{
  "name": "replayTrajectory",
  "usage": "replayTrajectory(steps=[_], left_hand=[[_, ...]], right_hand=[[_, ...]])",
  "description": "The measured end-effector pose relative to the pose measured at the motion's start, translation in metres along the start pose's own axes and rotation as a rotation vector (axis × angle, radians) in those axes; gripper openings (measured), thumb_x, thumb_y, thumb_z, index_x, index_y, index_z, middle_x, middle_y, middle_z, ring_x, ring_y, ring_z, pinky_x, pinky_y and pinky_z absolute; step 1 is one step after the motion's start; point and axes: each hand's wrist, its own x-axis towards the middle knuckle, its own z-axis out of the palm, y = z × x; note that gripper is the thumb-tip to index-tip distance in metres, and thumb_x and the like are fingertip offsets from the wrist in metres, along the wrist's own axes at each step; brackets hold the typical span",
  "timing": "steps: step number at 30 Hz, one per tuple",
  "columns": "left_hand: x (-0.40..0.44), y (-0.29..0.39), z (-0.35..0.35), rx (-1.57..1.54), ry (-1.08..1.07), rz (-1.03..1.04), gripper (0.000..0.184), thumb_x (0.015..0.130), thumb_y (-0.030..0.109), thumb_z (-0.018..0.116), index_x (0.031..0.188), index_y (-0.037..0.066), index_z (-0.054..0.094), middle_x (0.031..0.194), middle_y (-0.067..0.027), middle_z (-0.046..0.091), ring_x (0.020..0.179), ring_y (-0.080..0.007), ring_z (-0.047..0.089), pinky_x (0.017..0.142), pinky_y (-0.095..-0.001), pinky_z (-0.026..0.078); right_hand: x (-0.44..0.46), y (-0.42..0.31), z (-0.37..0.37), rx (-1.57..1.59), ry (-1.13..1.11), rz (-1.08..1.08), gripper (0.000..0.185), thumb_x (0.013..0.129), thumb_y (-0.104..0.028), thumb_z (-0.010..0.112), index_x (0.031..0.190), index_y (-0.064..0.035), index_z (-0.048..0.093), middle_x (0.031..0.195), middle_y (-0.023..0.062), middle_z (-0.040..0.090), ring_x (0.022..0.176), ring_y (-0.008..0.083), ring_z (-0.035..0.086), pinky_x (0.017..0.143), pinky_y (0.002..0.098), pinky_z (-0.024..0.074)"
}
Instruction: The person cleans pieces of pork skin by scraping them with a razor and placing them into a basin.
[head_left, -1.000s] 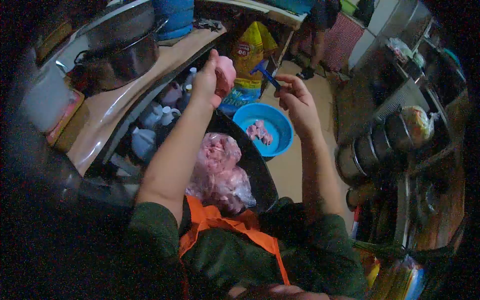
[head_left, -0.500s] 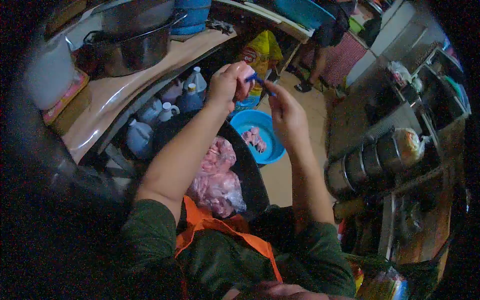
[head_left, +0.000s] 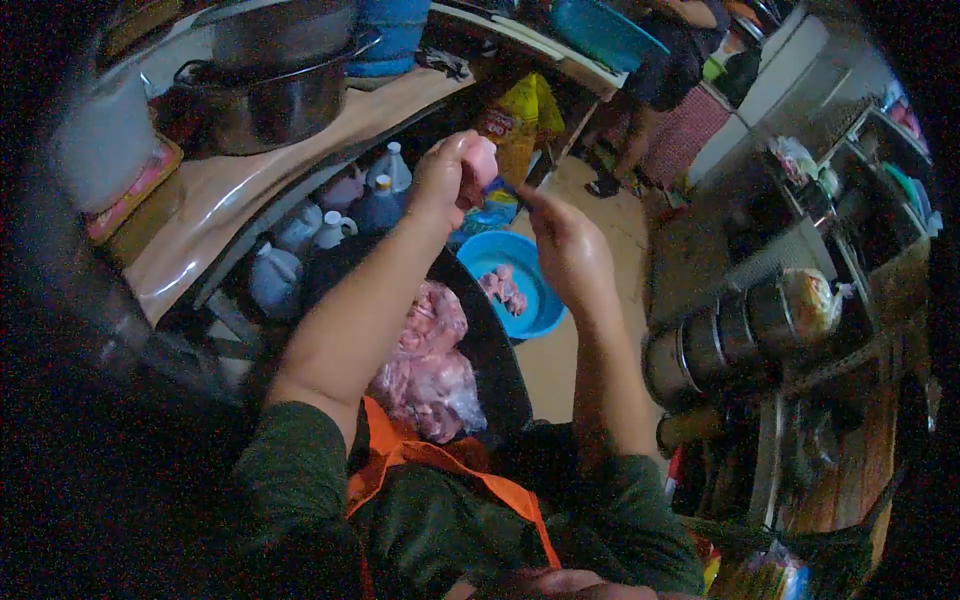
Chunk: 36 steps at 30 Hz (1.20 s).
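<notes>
1. Head view: left hand [head_left: 441, 182] grips a pink meat piece [head_left: 481, 160], raised near the blue basin [head_left: 543, 292].
2. Right hand [head_left: 573, 245] is wrapped around a blue razor [head_left: 497, 186], its head just beside this meat.
3. Smaller meat chunks [head_left: 504, 288] lie inside the basin.

Obscured and cropped parts.
Centre: the left hand [head_left: 438, 185] covers part of the pink meat [head_left: 481, 160]; the blue razor [head_left: 496, 186] is blurred. Upper right: the top edge crops a co-worker [head_left: 675, 75].
</notes>
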Motion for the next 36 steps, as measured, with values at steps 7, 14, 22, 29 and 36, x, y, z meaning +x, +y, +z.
replayTrajectory(steps=[7, 14, 22, 29, 36], left_hand=[[-0.009, 0.028, 0.008, -0.005, -0.102, -0.187, 0.029, 0.078, 0.036, 0.050, 0.084, 0.008, 0.056, 0.069, -0.0041, 0.057, 0.056, -0.0163, 0.056, 0.041, -0.0300, 0.043], [-0.008, 0.030, 0.009, 0.259, -0.504, -0.164, 0.022, 0.075, 0.020, 0.051, 0.090, 0.004, 0.053, 0.067, -0.0055, 0.056, 0.047, -0.0090, 0.051, 0.032, -0.0177, 0.035], [-0.028, 0.032, 0.031, 0.415, -0.339, -0.116, 0.016, 0.074, 0.011, 0.048, 0.087, 0.003, 0.052, 0.059, -0.0013, 0.050, 0.038, -0.0039, 0.040, 0.031, -0.0152, 0.029], [-0.027, 0.032, 0.025, 0.564, -0.407, -0.067, 0.022, 0.068, 0.008, 0.048, 0.088, 0.002, 0.052, 0.059, -0.0008, 0.048, 0.038, -0.0047, 0.039, 0.032, -0.0171, 0.027], [-0.020, 0.035, 0.017, 0.652, -0.439, -0.076, 0.031, 0.065, 0.007, 0.048, 0.095, -0.001, 0.050, 0.067, -0.0044, 0.054, 0.045, -0.0069, 0.045, 0.036, -0.0181, 0.035]], right_hand=[[0.005, 0.018, -0.021, 0.342, 0.135, 0.067, 0.024, 0.085, -0.010, 0.047, 0.107, -0.0062, 0.053, 0.073, 0.0027, 0.053, 0.068, 0.0079, 0.045, 0.064, 0.0219, 0.0392], [0.004, 0.045, -0.024, 0.349, 0.136, 0.132, 0.023, 0.085, -0.009, 0.046, 0.106, -0.0062, 0.054, 0.070, 0.0001, 0.049, 0.065, 0.0073, 0.043, 0.059, 0.0218, 0.0374], [0.004, 0.041, -0.019, 0.471, 0.203, 0.044, 0.023, 0.085, -0.007, 0.046, 0.106, -0.0068, 0.054, 0.068, -0.0025, 0.044, 0.063, 0.0062, 0.040, 0.056, 0.0195, 0.0344], [0.004, 0.043, -0.007, 0.420, 0.080, -0.082, 0.022, 0.085, -0.006, 0.045, 0.105, -0.0064, 0.054, 0.068, -0.0029, 0.044, 0.063, 0.0051, 0.038, 0.055, 0.0189, 0.0332], [0.002, 0.028, -0.008, 0.509, 0.178, 0.000, 0.021, 0.085, -0.007, 0.046, 0.105, -0.0051, 0.053, 0.071, -0.0012, 0.047, 0.064, 0.0067, 0.040, 0.058, 0.0200, 0.0358]])
